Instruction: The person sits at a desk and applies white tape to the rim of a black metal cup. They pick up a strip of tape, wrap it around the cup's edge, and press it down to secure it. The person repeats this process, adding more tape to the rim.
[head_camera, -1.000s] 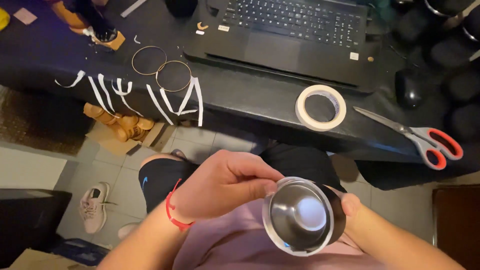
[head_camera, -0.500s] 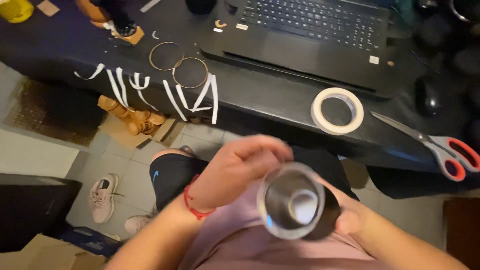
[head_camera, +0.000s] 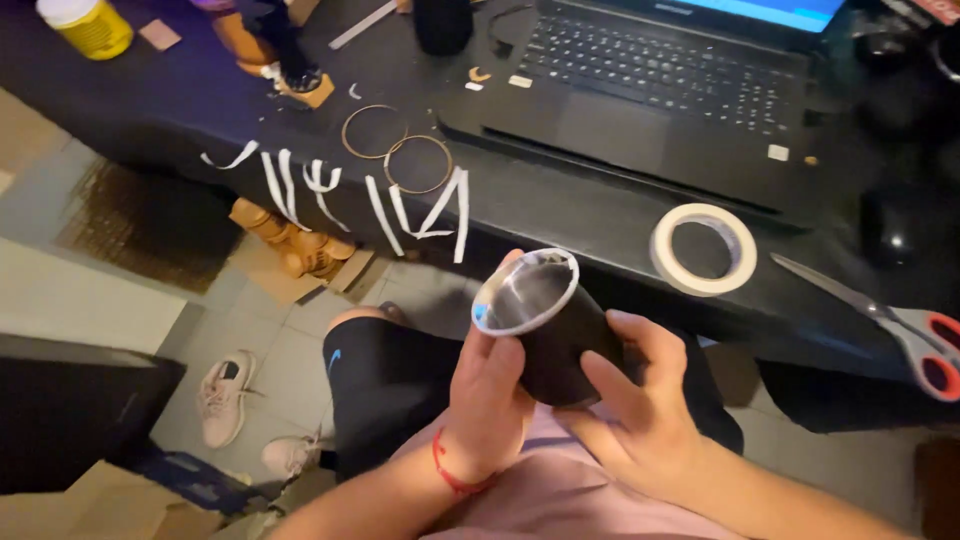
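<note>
both my hands clamp the black cup (head_camera: 560, 335) at lower centre: my left hand (head_camera: 490, 400) grips near its white-taped rim, my right hand (head_camera: 635, 405) wraps the base. long axis tilts toward upper left, mouth facing the desk (head_camera: 560, 215).

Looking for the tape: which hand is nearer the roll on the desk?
Right. The right hand holds the black cup just below the tape roll; the left hand grips the cup's rim farther left.

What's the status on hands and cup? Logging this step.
Left hand and right hand both grip the black cup, tilted, white-taped rim toward the desk. Tape roll apart on desk. Nothing in the way.
</note>
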